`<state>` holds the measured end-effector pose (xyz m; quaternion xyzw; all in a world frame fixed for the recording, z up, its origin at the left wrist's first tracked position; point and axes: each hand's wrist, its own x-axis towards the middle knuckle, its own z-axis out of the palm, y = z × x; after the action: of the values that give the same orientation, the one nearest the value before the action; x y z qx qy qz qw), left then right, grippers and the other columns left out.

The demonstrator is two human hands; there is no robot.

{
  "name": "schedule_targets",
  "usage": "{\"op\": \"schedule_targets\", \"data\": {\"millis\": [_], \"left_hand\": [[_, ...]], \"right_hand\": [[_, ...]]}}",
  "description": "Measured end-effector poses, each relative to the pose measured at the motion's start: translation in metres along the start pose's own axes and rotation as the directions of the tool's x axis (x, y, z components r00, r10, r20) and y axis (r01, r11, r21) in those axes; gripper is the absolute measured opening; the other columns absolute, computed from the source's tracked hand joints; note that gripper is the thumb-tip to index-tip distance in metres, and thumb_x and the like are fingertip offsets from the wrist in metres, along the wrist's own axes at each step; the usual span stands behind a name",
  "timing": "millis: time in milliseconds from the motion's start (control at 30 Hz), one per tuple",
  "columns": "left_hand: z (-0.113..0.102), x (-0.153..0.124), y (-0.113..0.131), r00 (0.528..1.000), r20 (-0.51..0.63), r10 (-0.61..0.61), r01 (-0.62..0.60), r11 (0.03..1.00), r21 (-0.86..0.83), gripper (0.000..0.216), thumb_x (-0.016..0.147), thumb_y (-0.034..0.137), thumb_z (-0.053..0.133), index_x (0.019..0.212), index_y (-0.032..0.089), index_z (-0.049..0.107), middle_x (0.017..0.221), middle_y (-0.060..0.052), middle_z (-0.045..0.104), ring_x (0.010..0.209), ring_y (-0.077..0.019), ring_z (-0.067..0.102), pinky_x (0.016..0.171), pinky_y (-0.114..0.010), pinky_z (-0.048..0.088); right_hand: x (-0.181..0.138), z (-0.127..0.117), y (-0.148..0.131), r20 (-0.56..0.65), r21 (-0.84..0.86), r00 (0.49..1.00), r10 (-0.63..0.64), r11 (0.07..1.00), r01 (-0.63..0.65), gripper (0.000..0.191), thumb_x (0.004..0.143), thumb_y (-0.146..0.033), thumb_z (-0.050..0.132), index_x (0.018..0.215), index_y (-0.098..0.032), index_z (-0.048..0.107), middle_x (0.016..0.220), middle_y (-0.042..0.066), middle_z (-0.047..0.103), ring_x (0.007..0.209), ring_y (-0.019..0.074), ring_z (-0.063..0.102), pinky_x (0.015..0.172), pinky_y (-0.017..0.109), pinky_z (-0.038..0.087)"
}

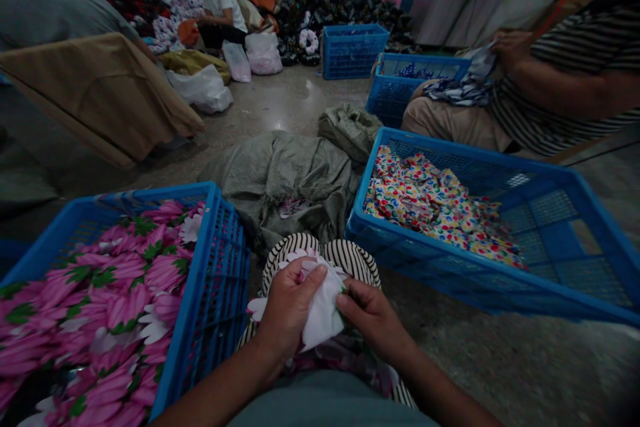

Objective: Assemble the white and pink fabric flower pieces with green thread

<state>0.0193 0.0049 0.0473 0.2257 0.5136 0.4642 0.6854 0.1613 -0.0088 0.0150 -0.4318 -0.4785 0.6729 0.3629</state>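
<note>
A white fabric piece (323, 312) with a bit of pink and green at its edges is held up between both hands, above the striped lap. My left hand (290, 300) pinches it along its upper left side, thumb on top. On the opposite edge, my right hand (373, 313) grips near a small green spot between thumb and fingers. More pink and white fabric (345, 353) lies across the lap beneath. To the left stands a blue crate (213, 267) heaped with pink, flower-like cloth pieces (125, 273) with green and white parts.
On the right, another blue crate (425, 240) holds colourful dotted fabric (440, 200). Grey-green sacks (285, 167) lie ahead between the crates. A person in a striped shirt (575, 73) handles cloth at right; another person (220, 13) sits farther back. A brown cloth-covered panel (100, 93) stands left.
</note>
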Motion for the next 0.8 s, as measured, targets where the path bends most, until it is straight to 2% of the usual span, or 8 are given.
{"op": "schedule_targets", "data": {"millis": [67, 167, 267, 333, 433, 533, 667, 800], "left_hand": [[-0.001, -0.002, 0.004, 0.999, 0.004, 0.032, -0.032, 0.997, 0.068, 0.019, 0.066, 0.033, 0.07, 0.071, 0.017, 0.062, 0.061, 0.002, 0.058, 0.054, -0.0116, 0.051, 0.053, -0.021, 0.04], [-0.002, -0.006, 0.013, 0.99, 0.074, 0.118, -0.134, 0.952, 0.275, 0.017, 0.068, 0.032, 0.068, 0.066, 0.017, 0.063, 0.058, 0.003, 0.054, 0.054, -0.0104, 0.047, 0.051, -0.019, 0.035], [-0.001, -0.01, 0.022, 0.966, 0.166, 0.196, -0.25, 0.863, 0.439, 0.015, 0.069, 0.03, 0.067, 0.064, 0.016, 0.065, 0.059, 0.001, 0.055, 0.057, -0.0116, 0.047, 0.054, -0.02, 0.035], [0.0, -0.013, 0.027, 0.955, 0.225, 0.193, -0.281, 0.828, 0.485, 0.016, 0.07, 0.029, 0.065, 0.063, 0.015, 0.065, 0.06, 0.0, 0.056, 0.06, -0.0131, 0.048, 0.057, -0.021, 0.036], [0.0, -0.016, 0.029, 0.94, 0.32, 0.117, -0.279, 0.803, 0.527, 0.018, 0.071, 0.029, 0.062, 0.06, 0.014, 0.064, 0.058, 0.0, 0.054, 0.061, -0.0137, 0.047, 0.059, -0.023, 0.036], [-0.001, -0.017, 0.026, 0.928, 0.37, 0.045, -0.247, 0.819, 0.518, 0.018, 0.07, 0.029, 0.062, 0.06, 0.014, 0.063, 0.058, 0.0, 0.054, 0.061, -0.0137, 0.047, 0.059, -0.024, 0.036], [-0.002, -0.017, 0.022, 0.94, 0.341, 0.02, -0.196, 0.849, 0.491, 0.017, 0.066, 0.03, 0.065, 0.058, 0.015, 0.063, 0.056, 0.001, 0.053, 0.059, -0.0127, 0.045, 0.058, -0.023, 0.035], [0.0, -0.017, 0.02, 0.952, 0.306, -0.016, -0.133, 0.878, 0.461, 0.017, 0.064, 0.031, 0.066, 0.058, 0.016, 0.064, 0.054, 0.001, 0.052, 0.056, -0.0121, 0.044, 0.055, -0.023, 0.033]], "right_hand": [[-0.001, -0.007, -0.012, 0.016, -0.084, 0.999, -0.051, 0.995, 0.052, 0.03, 0.082, -0.047, 0.049, 0.08, -0.017, 0.056, 0.064, -0.002, 0.045, 0.058, 0.0113, 0.039, 0.052, 0.022, 0.031], [0.001, -0.02, -0.033, 0.036, -0.205, 0.993, -0.113, 0.972, 0.118, 0.031, 0.087, -0.046, 0.042, 0.09, -0.019, 0.057, 0.071, 0.0, 0.048, 0.065, 0.0131, 0.042, 0.054, 0.023, 0.031], [0.007, -0.028, -0.05, 0.169, -0.188, 0.984, -0.053, 0.979, 0.085, 0.032, 0.087, -0.045, 0.043, 0.085, -0.016, 0.058, 0.065, -0.001, 0.043, 0.059, 0.011, 0.038, 0.051, 0.022, 0.028], [0.012, -0.03, -0.055, 0.299, -0.106, 0.954, 0.011, 0.994, 0.021, 0.035, 0.085, -0.046, 0.046, 0.082, -0.014, 0.058, 0.059, -0.003, 0.039, 0.053, 0.0089, 0.033, 0.047, 0.021, 0.025], [0.017, -0.032, -0.055, 0.462, 0.015, 0.884, 0.07, 0.996, -0.087, 0.036, 0.083, -0.046, 0.05, 0.079, -0.011, 0.056, 0.054, -0.006, 0.035, 0.046, 0.006, 0.026, 0.042, 0.02, 0.019], [0.019, -0.032, -0.052, 0.535, 0.066, 0.841, 0.081, 0.988, -0.137, 0.035, 0.083, -0.044, 0.052, 0.075, -0.01, 0.055, 0.051, -0.007, 0.032, 0.044, 0.0044, 0.023, 0.04, 0.019, 0.017], [0.018, -0.032, -0.05, 0.558, 0.086, 0.827, 0.073, 0.986, -0.145, 0.036, 0.083, -0.044, 0.052, 0.072, -0.01, 0.055, 0.05, -0.007, 0.035, 0.043, 0.0038, 0.025, 0.039, 0.019, 0.017], [0.018, -0.032, -0.048, 0.542, 0.119, 0.837, 0.075, 0.979, -0.164, 0.036, 0.082, -0.043, 0.054, 0.067, -0.01, 0.055, 0.047, -0.007, 0.034, 0.04, 0.0036, 0.025, 0.037, 0.018, 0.017]]}}
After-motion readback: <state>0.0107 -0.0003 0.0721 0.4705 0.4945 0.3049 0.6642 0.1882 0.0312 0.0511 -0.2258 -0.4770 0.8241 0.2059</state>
